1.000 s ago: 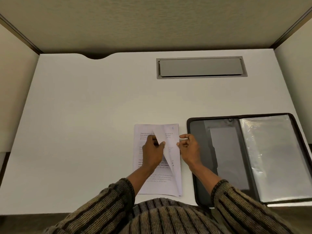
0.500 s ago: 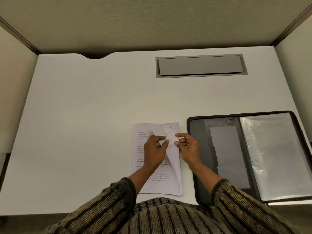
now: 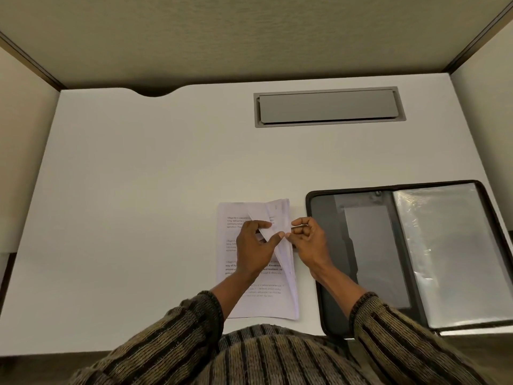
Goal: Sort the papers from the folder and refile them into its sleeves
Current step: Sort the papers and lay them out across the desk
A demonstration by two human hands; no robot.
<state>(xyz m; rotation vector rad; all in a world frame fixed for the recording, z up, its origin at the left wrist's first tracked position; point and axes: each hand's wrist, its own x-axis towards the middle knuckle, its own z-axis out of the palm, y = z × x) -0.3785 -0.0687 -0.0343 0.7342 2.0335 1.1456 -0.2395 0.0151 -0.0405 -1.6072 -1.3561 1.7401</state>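
Desk (image 3: pixel 138 190) wide open on the left and toward the back edge, lots of bare white top. Partition walls close in on the left, right & back. Cable hatch (image 3: pixel 327 108) sits flush near the back edge, right of centre, lid shut. Folder (image 3: pixel 327 315) lies open at the front right corner, reaching the front edge, clear sleeves (image 3: pixel 449 254) on its right half. Papers (image 3: pixel 249 301) are stacked just left of the folder, close to the front edge, narrow gap btwn the two. Left hand (image 3: pixel 254 248) is on the stack, fingers curled, thumb & index pinching the lifted top sheets, which peel up toward the right. Right hand (image 3: pixel 308 243) is at the stack's right edge, fingers curled in, thumb tip nipping the fanned sheet edges. Thumbs nearly touching. Bottom sheets flat, printed txt showing.
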